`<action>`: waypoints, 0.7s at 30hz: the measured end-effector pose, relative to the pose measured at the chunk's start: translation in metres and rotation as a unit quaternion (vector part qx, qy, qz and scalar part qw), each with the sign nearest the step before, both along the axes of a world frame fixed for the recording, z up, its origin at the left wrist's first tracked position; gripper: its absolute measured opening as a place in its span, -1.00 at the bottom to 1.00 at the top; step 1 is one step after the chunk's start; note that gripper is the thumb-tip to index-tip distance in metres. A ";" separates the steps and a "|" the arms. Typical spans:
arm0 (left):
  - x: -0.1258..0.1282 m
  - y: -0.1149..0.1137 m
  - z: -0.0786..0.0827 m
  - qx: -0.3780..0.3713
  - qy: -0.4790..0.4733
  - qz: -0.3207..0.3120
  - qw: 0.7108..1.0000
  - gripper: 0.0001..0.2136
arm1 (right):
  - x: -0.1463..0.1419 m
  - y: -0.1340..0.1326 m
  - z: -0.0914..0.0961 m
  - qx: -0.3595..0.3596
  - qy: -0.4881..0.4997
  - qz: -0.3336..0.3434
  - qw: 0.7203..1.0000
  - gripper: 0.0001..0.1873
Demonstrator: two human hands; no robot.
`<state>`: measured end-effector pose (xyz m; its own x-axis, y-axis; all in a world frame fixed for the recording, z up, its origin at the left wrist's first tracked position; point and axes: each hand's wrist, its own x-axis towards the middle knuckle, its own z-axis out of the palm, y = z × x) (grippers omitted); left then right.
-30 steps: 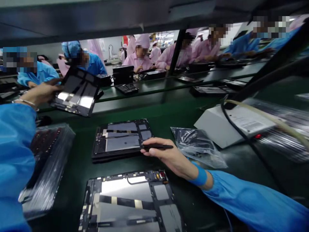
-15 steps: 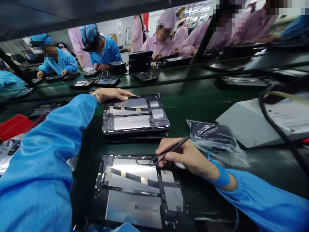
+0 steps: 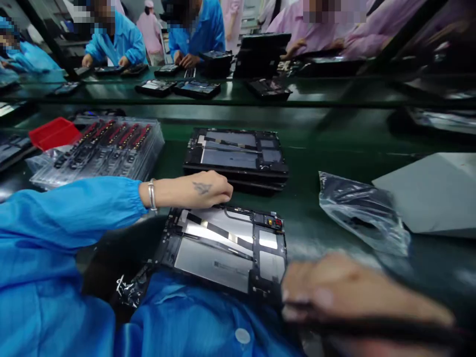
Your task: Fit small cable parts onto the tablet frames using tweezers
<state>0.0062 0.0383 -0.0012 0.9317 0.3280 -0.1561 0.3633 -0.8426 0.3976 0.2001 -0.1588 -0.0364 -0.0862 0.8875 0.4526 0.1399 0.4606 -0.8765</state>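
My left hand (image 3: 195, 191) lies at the top edge of a black-framed tablet chassis (image 3: 223, 253), just in front of a stack of similar tablet chassis (image 3: 236, 158). Its fingers curl out of sight, so any grip is hidden. The chassis shows silver panels, dark strips and a small circuit board at its upper right. My right hand (image 3: 334, 287) is blurred, low at the right, close to the camera and just past the chassis's lower right corner. Black tweezers (image 3: 372, 325) lie along it, smeared by motion.
A clear tray of dark parts (image 3: 100, 151) and a red lid (image 3: 54, 133) stand at the left. A crumpled antistatic bag (image 3: 362, 213) and a grey-white box (image 3: 427, 193) lie at the right. Co-workers in blue and pink sit beyond a raised green shelf (image 3: 238, 91).
My left hand has moved from the stack down to the front chassis. My right hand has left that chassis for the lower right. The whole view has tilted downward.
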 end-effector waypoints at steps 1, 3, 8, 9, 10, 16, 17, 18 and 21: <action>0.000 -0.003 -0.010 0.002 0.006 0.008 1.000 -0.76 | -0.014 -0.012 -0.006 0.023 0.050 0.048 0.997 -0.74; 0.001 -0.001 -0.024 -0.013 0.011 0.023 1.000 -0.77 | -0.042 -0.025 -0.020 0.005 0.092 0.093 0.991 -0.71; 0.007 0.012 -0.026 -0.104 0.015 0.053 0.993 -0.74 | -0.084 -0.017 -0.043 0.084 0.001 -0.014 0.996 -0.64; 0.007 0.014 -0.025 -0.119 0.017 0.057 0.991 -0.73 | -0.087 -0.015 -0.045 0.108 -0.025 -0.044 0.993 -0.60; 0.006 0.015 -0.025 -0.128 0.017 0.061 0.990 -0.72 | -0.089 -0.012 -0.047 0.122 -0.042 -0.076 0.989 -0.58; -0.007 0.021 -0.028 -0.152 -0.018 0.092 0.984 -0.73 | -0.091 -0.004 -0.059 0.116 -0.013 -0.182 0.976 -0.64; -0.010 0.020 -0.027 -0.153 -0.028 0.098 0.983 -0.74 | -0.091 -0.002 -0.061 0.110 -0.005 -0.182 0.977 -0.65; -0.011 0.020 -0.026 -0.152 -0.039 0.103 0.982 -0.75 | -0.091 -0.001 -0.062 0.102 0.004 -0.181 0.978 -0.66; -0.013 0.016 -0.020 -0.163 -0.063 0.112 0.978 -0.76 | -0.092 0.003 -0.066 0.089 0.020 -0.183 0.979 -0.66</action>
